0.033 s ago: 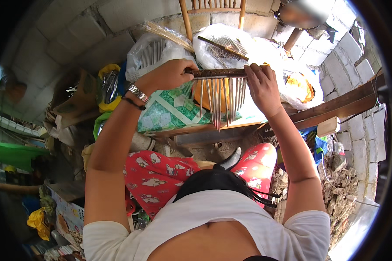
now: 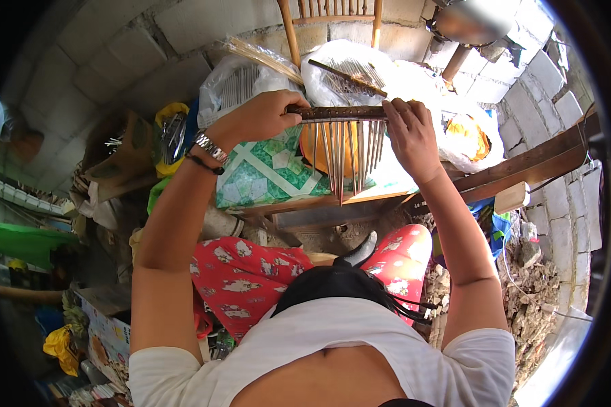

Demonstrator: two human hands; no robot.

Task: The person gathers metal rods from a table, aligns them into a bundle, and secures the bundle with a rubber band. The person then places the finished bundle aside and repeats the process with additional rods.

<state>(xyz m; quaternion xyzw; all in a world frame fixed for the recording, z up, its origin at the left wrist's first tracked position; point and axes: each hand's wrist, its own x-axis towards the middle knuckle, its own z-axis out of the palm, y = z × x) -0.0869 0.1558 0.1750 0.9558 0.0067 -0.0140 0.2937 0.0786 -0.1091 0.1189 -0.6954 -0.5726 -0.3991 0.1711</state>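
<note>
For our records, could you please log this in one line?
Left hand: holds dark bar at left end | right hand: at right end | thin rods: jut from bar

Bar (image 2: pixel 343 113) held over the surface (image 2: pixel 268 173), bag (image 2: pixel 214 83) set near back left corner, second bag (image 2: pixel 385 62) placed rightward, stick (image 2: pixel 348 76) laid on top, chair (image 2: pixel 292 34) placed behind.

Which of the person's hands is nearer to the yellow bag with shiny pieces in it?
Left. The left hand, at the left end of the dark bar, is to the right of the yellow bag; the right hand, at the bar's other end, is farther right.
</note>
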